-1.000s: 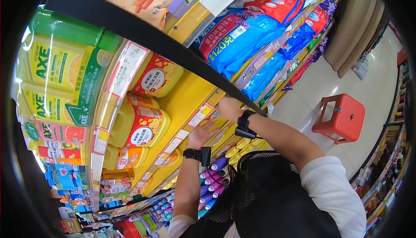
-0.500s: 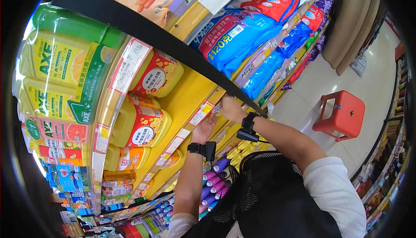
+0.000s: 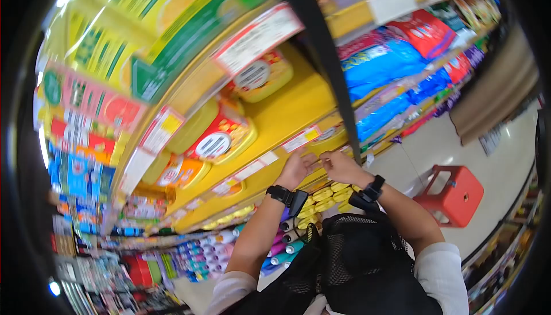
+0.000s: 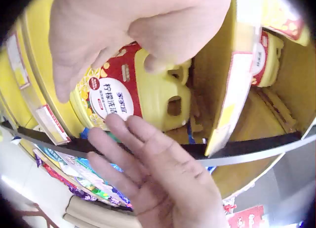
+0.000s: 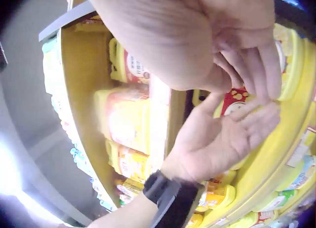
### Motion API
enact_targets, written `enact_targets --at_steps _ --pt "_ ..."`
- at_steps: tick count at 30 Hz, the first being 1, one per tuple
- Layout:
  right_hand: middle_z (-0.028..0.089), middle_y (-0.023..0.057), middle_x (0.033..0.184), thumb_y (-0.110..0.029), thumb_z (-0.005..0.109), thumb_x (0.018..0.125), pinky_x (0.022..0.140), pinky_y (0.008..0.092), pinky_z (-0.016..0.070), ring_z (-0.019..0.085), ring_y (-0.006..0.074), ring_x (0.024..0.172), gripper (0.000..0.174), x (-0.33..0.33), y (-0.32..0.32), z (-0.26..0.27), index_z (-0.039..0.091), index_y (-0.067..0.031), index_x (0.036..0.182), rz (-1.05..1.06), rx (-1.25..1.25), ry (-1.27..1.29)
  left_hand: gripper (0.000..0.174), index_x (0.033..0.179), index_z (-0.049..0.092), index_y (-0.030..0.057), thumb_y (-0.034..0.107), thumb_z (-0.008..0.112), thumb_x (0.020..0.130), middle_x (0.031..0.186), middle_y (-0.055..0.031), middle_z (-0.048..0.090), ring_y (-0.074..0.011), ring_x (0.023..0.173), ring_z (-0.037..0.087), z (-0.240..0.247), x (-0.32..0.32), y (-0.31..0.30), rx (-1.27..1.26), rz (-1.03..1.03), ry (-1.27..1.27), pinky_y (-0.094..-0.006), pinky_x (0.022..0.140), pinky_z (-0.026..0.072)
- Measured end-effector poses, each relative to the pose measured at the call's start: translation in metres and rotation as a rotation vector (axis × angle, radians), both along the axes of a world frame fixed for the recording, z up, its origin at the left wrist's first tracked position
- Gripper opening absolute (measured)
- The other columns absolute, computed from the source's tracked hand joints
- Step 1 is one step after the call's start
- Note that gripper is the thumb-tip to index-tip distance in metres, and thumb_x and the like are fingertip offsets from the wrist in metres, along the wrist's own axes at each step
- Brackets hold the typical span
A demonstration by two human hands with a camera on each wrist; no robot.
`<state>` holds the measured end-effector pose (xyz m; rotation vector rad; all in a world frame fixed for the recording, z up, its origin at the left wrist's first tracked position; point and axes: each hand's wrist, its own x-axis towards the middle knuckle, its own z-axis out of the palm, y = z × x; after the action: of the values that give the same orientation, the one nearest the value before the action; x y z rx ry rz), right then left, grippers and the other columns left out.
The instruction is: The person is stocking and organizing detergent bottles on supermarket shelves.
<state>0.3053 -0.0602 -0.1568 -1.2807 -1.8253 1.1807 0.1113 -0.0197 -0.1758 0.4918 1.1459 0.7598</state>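
Note:
My left hand (image 3: pixel 297 168) and right hand (image 3: pixel 341 167) are close together in front of a yellow shelf. In the right wrist view the left hand (image 5: pixel 222 139) shows its palm, with fingers extended and nothing in them. The right hand (image 4: pixel 170 173) has loosely spread fingers in the left wrist view and holds nothing. Between the two hands in that view, behind them on the shelf, lies a yellow jug of lemon dish soap (image 4: pixel 148 97) with a red label. A price tag (image 3: pixel 301 138) on the shelf edge is just above the hands.
More yellow jugs (image 3: pixel 221 143) stand on the shelf, left of the hands. A black strip (image 3: pixel 333 68) crosses the shelf front. Blue bags (image 3: pixel 381 65) fill the far shelves. A red stool (image 3: pixel 453 194) stands on the floor to the right. Coloured bottles (image 3: pixel 206 255) are lower left.
Both hands have drawn back from the shelf edge. The right hand has left the spot beside the black strip. The head view has turned, so the shelf appears shifted right and blurred.

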Motion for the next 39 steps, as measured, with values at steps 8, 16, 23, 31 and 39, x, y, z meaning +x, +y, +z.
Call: enact_targets --at_steps 8,16,23,31,39 --pt "0.066 0.0244 0.09 -0.01 0.055 0.092 0.072 0.0382 0.0514 0.067 0.0356 0.083 0.02 -0.048 0.011 0.111 0.065 0.0035 0.103 0.263 0.202 0.256 0.037 0.121 0.059 -0.0016 0.029 0.054 0.101 0.113 -0.0139 0.066 -0.0205 0.106 0.064 0.127 -0.066 -0.072 0.419 -0.194 0.29 -0.0339 0.093 0.0504" --pt "0.065 0.0204 0.115 -0.016 0.065 0.09 0.094 0.037 0.048 0.062 0.0275 0.111 0.04 -0.114 0.077 0.159 0.055 0.0049 0.123 -0.11 0.745 0.36 0.03 0.112 0.057 0.0002 0.008 0.071 0.088 0.108 -0.0085 0.063 -0.0151 0.105 0.058 0.177 -0.12 -0.061 1.024 0.498 0.856 -0.0304 0.092 0.0465" --pt "0.044 0.0271 0.14 -0.027 0.078 0.072 0.105 0.0374 0.0415 0.052 0.0359 0.123 0.099 -0.137 0.099 0.178 0.023 0.0054 0.147 0.141 0.374 0.357 0.051 0.125 0.051 -0.0001 0.0 0.075 0.081 0.116 -0.0098 0.064 -0.0182 0.11 0.06 0.199 -0.118 -0.033 0.972 0.346 0.55 -0.0312 0.098 0.0451" --pt "0.057 0.0195 0.122 -0.016 0.083 0.072 0.1 0.0375 0.0449 0.056 0.0331 0.116 0.07 -0.111 0.045 0.156 0.046 0.001 0.129 0.157 0.622 0.379 0.049 0.122 0.057 -0.0001 -0.002 0.077 0.077 0.11 -0.0078 0.068 -0.0193 0.103 0.064 0.187 -0.13 -0.063 0.96 0.11 0.773 -0.0325 0.092 0.051" --pt "0.049 0.0172 0.137 -0.014 0.082 0.072 0.115 0.0495 0.0303 0.038 0.0384 0.137 0.068 -0.075 -0.042 0.118 0.048 -0.0044 0.13 0.119 0.776 0.414 0.053 0.134 0.05 -0.0015 0.016 0.068 0.087 0.13 -0.0184 0.054 -0.029 0.123 0.051 0.16 -0.126 -0.13 1.186 0.119 0.9 -0.0387 0.109 0.0379"
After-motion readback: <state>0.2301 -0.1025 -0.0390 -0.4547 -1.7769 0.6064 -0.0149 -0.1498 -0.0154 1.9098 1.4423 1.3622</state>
